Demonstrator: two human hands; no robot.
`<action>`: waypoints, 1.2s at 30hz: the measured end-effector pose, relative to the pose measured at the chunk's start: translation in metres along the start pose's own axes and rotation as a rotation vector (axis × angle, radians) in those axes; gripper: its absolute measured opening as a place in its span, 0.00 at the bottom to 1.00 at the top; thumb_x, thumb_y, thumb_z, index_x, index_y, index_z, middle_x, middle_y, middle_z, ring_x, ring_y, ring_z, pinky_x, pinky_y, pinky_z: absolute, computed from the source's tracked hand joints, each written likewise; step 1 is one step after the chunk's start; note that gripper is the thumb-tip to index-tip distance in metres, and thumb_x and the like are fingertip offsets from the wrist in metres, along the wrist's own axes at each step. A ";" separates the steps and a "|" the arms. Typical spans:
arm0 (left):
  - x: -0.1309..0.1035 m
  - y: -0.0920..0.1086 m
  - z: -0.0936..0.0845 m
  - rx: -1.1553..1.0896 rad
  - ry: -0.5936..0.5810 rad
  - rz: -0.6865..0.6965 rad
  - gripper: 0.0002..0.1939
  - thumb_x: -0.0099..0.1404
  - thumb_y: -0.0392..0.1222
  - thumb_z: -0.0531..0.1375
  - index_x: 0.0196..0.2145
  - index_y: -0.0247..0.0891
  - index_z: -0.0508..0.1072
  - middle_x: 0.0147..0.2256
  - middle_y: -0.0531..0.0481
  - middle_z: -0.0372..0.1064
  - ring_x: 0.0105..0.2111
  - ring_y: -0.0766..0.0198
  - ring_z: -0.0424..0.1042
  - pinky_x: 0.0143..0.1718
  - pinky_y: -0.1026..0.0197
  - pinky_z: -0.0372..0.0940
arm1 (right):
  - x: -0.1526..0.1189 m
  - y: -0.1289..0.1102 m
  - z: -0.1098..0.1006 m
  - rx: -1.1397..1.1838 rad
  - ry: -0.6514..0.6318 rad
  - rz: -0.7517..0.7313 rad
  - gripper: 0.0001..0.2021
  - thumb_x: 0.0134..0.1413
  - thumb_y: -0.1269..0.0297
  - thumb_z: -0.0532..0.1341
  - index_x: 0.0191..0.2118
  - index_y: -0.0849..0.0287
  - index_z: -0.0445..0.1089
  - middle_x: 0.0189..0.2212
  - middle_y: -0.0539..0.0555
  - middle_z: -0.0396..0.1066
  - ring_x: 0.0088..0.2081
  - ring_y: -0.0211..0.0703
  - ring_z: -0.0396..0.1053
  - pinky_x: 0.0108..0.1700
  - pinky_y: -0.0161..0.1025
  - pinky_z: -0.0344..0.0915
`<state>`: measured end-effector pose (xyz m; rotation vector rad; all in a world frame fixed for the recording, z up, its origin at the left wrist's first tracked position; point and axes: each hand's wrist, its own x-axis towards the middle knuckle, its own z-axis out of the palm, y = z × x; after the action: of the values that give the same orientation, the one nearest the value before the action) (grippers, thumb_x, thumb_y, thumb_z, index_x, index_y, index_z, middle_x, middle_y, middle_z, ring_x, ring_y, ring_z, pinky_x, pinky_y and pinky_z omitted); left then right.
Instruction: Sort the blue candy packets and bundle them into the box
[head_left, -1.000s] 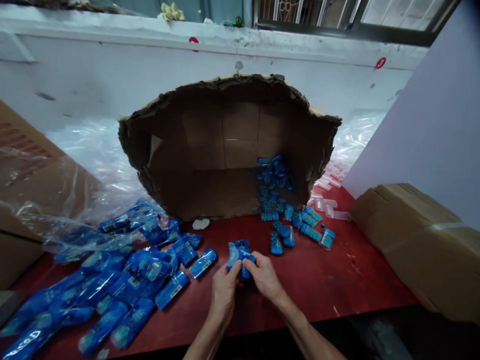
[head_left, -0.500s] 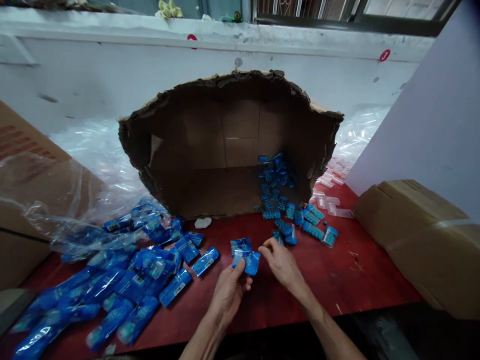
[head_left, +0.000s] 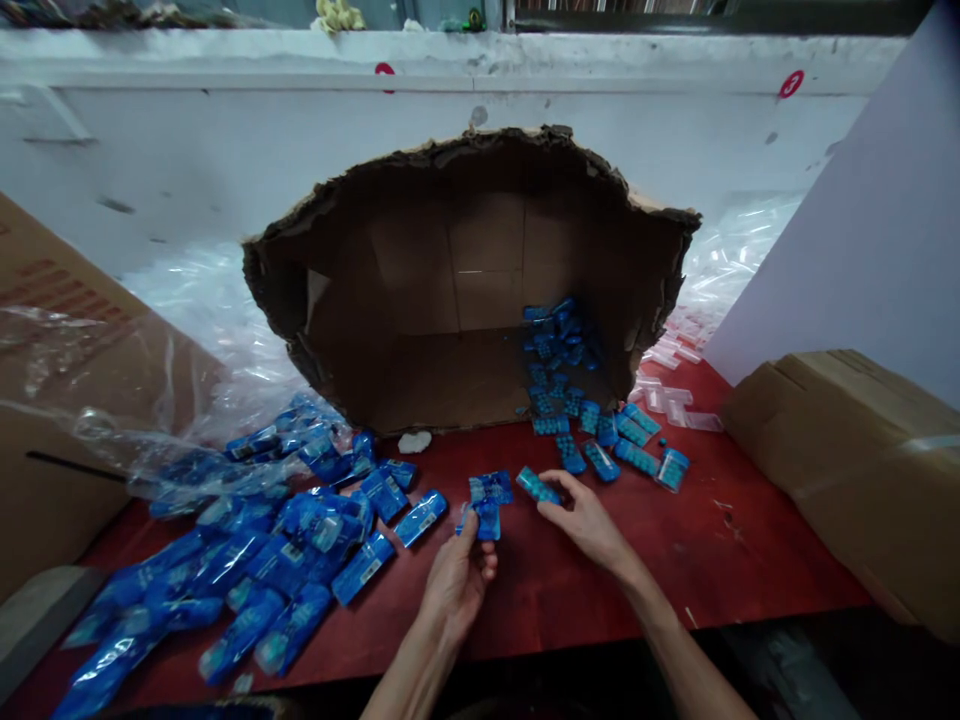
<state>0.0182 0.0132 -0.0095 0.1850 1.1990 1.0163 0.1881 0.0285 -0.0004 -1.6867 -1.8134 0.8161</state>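
Note:
My left hand (head_left: 459, 578) is closed on a shiny blue plastic packet (head_left: 487, 521), thumb on top. A patterned blue piece (head_left: 491, 487) shows just beyond it; I cannot tell whether the two are joined. Between the thumb and fingers of my right hand (head_left: 586, 520) is a small clear container of blue beads (head_left: 535, 485), tilted and just right of the packet. Beyond that hand, several similar bead containers (head_left: 637, 458) lie on the red table (head_left: 600, 600), and more are heaped inside a cardboard box (head_left: 420, 385) with a torn rim.
A pile of blue packets (head_left: 277, 565) covers the table's left side, partly under clear plastic film (head_left: 97, 430). Clear empty-looking tubes (head_left: 667, 398) lie behind the box's right edge. A closed carton (head_left: 847, 470) stands at right, another carton (head_left: 45, 260) at left.
My right hand, pinched beside the packet before, now holds a bead container slightly further right. The left hand keeps its packet, with the patterned piece now more apart from it. The view has shifted slightly.

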 end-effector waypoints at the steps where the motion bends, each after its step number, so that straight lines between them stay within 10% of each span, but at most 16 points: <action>1: 0.001 -0.001 0.000 0.003 -0.006 0.013 0.13 0.51 0.46 0.60 0.23 0.35 0.62 0.14 0.55 0.61 0.12 0.73 0.60 0.12 0.72 0.52 | -0.005 -0.002 -0.007 0.145 -0.062 -0.052 0.14 0.49 0.67 0.54 0.44 0.56 0.62 0.40 0.51 0.67 0.39 0.40 0.65 0.40 0.35 0.60; 19: -0.003 -0.004 0.005 0.111 -0.143 0.224 0.14 0.51 0.48 0.60 0.24 0.33 0.66 0.17 0.54 0.64 0.16 0.71 0.63 0.16 0.69 0.55 | -0.030 -0.023 -0.010 0.070 -0.064 -0.289 0.17 0.45 0.72 0.58 0.44 0.54 0.64 0.39 0.52 0.66 0.40 0.43 0.60 0.43 0.40 0.58; 25: -0.009 -0.001 0.005 0.113 -0.271 0.080 0.13 0.52 0.45 0.60 0.28 0.30 0.69 0.22 0.49 0.69 0.20 0.69 0.67 0.19 0.68 0.58 | -0.031 -0.017 0.011 0.094 0.049 -0.334 0.16 0.47 0.68 0.59 0.45 0.56 0.64 0.41 0.56 0.65 0.43 0.48 0.60 0.45 0.46 0.57; 31: -0.010 0.003 -0.001 0.063 -0.399 -0.051 0.09 0.55 0.43 0.57 0.28 0.33 0.69 0.22 0.51 0.67 0.18 0.70 0.65 0.18 0.68 0.56 | -0.021 -0.012 0.015 0.829 -0.139 -0.128 0.11 0.48 0.64 0.59 0.41 0.55 0.67 0.40 0.53 0.66 0.42 0.42 0.63 0.43 0.40 0.59; 36: -0.014 0.008 -0.004 0.072 -0.574 -0.092 0.11 0.58 0.43 0.53 0.33 0.32 0.69 0.26 0.45 0.69 0.23 0.65 0.68 0.21 0.65 0.58 | -0.017 -0.002 0.025 1.360 -0.394 0.013 0.29 0.40 0.62 0.64 0.51 0.50 0.56 0.42 0.53 0.62 0.29 0.36 0.66 0.26 0.31 0.60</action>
<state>0.0105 0.0067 0.0034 0.4421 0.7115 0.7656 0.1695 0.0094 -0.0155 -0.6342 -0.8955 1.8723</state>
